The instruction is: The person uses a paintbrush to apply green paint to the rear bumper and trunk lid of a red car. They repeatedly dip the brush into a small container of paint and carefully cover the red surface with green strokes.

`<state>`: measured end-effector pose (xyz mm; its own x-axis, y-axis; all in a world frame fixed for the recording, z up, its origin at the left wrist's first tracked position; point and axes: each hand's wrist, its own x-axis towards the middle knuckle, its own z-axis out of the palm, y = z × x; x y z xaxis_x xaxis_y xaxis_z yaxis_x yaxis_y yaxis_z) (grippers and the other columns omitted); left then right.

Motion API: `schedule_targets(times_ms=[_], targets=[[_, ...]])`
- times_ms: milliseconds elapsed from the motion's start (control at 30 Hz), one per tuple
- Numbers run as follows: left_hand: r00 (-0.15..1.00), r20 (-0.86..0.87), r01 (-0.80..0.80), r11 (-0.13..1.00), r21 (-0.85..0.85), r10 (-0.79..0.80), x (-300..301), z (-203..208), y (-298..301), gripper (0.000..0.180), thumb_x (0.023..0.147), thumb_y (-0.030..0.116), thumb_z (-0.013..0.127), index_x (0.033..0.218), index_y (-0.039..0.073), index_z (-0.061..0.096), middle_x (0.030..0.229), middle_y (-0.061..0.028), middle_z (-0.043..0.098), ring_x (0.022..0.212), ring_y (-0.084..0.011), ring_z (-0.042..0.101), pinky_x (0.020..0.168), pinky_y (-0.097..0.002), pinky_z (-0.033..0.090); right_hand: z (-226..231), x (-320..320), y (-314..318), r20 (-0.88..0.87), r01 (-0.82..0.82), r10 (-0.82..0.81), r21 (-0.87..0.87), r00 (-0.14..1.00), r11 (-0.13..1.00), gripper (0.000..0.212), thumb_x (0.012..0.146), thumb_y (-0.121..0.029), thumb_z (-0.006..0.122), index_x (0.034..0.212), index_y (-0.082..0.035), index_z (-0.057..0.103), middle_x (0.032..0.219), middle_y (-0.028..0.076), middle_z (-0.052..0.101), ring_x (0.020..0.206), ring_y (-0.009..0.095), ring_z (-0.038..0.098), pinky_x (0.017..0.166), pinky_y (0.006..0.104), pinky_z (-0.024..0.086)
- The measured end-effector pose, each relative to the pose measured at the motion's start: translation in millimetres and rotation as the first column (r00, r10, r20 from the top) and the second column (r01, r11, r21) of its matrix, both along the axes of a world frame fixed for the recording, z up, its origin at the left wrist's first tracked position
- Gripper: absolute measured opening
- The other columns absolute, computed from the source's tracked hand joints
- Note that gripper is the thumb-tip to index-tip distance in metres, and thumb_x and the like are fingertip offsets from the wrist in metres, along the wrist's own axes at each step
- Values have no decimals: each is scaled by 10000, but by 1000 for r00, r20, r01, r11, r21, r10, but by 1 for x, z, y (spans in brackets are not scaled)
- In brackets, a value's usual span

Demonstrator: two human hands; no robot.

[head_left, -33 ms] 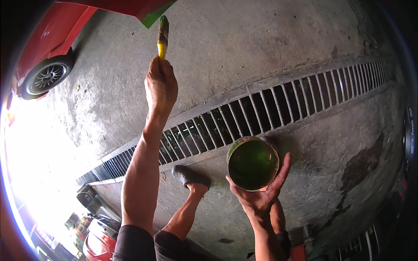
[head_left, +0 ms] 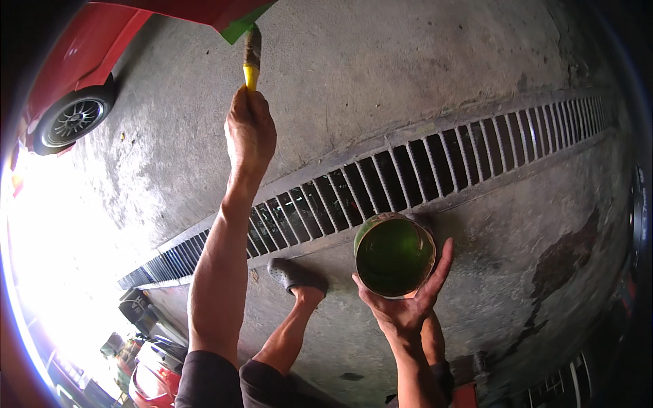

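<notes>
My left hand [head_left: 249, 132] is raised high, its fingers closed on the yellow handle of a paintbrush [head_left: 252, 58]. The bristles reach up to a red panel [head_left: 197, 8] at the top edge, where a green painted patch [head_left: 243, 26] shows. My right hand [head_left: 403, 304] is lower and to the right, palm up, cradling a round tin of green paint [head_left: 394, 255] from beneath, fingers spread around its base. The tin is open and its inside is coated green.
A long metal drain grate [head_left: 408, 177] runs diagonally across the concrete floor [head_left: 381, 75]. My foot in a grey clog [head_left: 291, 275] stands beside it. A red car with a spoked wheel [head_left: 71, 120] is at the upper left. Parked vehicles [head_left: 146, 360] sit at the lower left in strong glare.
</notes>
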<state>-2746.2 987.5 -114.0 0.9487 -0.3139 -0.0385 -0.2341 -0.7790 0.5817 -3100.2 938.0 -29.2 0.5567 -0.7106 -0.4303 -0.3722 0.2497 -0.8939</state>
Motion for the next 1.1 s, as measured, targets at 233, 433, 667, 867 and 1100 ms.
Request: schedule_targets(times_ms=[233,433,667,867,1100], targets=[[945,-324,-118,972,-204,46,-67,49,74,344,1156,229,531,1367,-19,643,874,-64,623,719,-140,568,644,-344,499,-29,7,1,-25,-4,-1,-189,1000,982,1353,685,-163,991,1705,-126,104,1521,249,494,1317,394,622,1069,557,572],[951,-296,-112,991,-69,87,-195,246,227,368,1039,49,639,1398,-26,664,930,-125,657,750,-198,621,689,-346,519,46,32,18,-206,-399,363,-686,909,609,1379,562,-249,1071,1653,16,272,1497,242,594,1315,430,635,1106,568,486],[933,-360,19,995,101,18,-219,488,360,507,894,40,742,1393,95,670,931,-137,673,835,-335,718,717,-440,591,218,111,161,-229,-601,681,-705,696,377,1439,542,-286,1082,1676,-2,243,1610,163,555,1404,369,575,1146,511,390],[957,-254,-110,986,123,139,-193,626,494,480,927,73,711,1399,46,632,984,-149,663,906,-349,696,779,-462,572,369,188,324,-72,-602,872,-751,484,272,1460,537,-299,1080,1689,0,235,1585,147,581,1375,336,602,1169,486,357],[915,-219,-273,919,283,339,-109,707,604,457,969,111,652,1415,34,594,1036,-148,652,1020,-348,688,816,-479,591,474,312,465,-36,-647,961,-746,274,156,1438,552,-238,1032,1702,15,205,1512,195,622,1325,380,625,1105,532,439]])
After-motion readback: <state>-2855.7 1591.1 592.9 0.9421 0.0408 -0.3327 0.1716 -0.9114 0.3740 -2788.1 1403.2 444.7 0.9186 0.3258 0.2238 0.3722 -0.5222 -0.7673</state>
